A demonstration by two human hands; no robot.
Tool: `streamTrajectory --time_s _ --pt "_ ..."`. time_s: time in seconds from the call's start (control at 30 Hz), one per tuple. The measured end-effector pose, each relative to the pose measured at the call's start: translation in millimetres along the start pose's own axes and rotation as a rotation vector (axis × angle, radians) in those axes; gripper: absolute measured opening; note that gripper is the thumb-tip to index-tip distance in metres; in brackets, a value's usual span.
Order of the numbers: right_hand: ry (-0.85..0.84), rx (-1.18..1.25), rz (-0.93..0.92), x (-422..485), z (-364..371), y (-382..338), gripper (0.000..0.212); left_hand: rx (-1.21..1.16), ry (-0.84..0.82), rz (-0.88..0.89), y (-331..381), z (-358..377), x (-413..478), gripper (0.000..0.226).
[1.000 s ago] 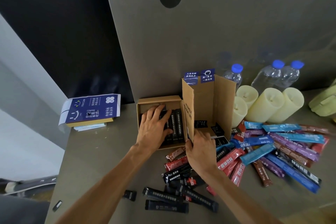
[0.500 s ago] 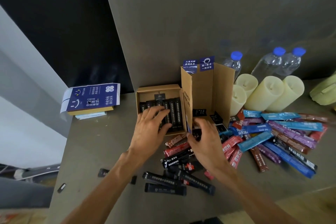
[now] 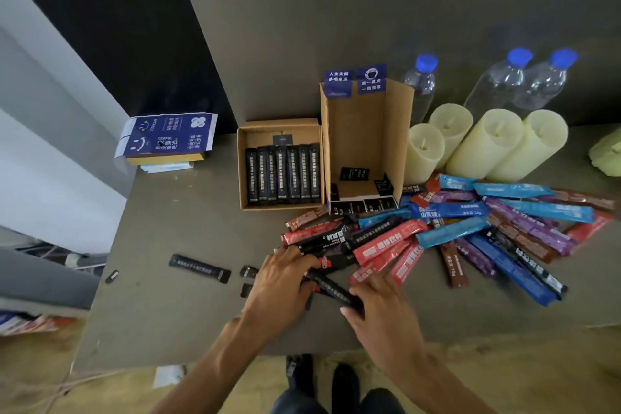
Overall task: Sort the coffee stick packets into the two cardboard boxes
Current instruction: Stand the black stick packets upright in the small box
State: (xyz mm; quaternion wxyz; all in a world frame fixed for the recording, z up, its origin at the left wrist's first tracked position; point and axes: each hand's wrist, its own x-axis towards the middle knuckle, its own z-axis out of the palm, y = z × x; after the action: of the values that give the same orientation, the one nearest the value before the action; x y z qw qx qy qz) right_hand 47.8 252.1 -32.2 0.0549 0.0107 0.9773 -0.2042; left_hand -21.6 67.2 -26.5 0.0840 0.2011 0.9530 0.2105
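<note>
A black packet (image 3: pixel 331 288) lies slantwise at the table's (image 3: pixel 174 306) near edge, between the two hands. The right hand (image 3: pixel 381 311) pinches its near end between thumb and curled fingers. The left hand (image 3: pixel 282 284) covers its far end with bent fingers; whether they clasp it or only rest on it I cannot tell.

The pile (image 3: pixel 470 228) of red, blue, purple, brown and black packets spreads from 12 to 3 o'clock of the hands. At 12 o'clock stands the low box (image 3: pixel 242 175), holding a neat row (image 3: pixel 284 175) of black packets. Touching its right side is the tall box (image 3: pixel 364 124), with small black sachets on its floor.

At 9 o'clock of the left hand lies a loose black packet (image 3: pixel 200 267). Candles (image 3: pixel 484 144) and bottles (image 3: pixel 420 84) stand at 1 o'clock, and a blue carton (image 3: pixel 168 134) at 10.
</note>
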Motion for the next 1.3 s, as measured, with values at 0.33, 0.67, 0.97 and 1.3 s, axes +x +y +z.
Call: streamTrajectory --time_s 0.33,0.67,0.97,1.3 --pt "-0.03 0.843 0.096 10 -51 -14 0.006 -0.198 0.114 -0.099 6 -26 -18 0.014" --pt "0.023 0.732 -0.085 81 -46 -84 0.007 -0.472 0.246 -0.226 -22 -62 -14 0.017" --pt "0.076 0.55 0.07 196 -47 -141 0.016 -0.531 0.26 -0.446 -104 -81 40 0.041" --pt "0.087 0.476 0.128 226 0 -166 0.006 -0.585 0.138 -0.373 -128 -76 50 0.037"
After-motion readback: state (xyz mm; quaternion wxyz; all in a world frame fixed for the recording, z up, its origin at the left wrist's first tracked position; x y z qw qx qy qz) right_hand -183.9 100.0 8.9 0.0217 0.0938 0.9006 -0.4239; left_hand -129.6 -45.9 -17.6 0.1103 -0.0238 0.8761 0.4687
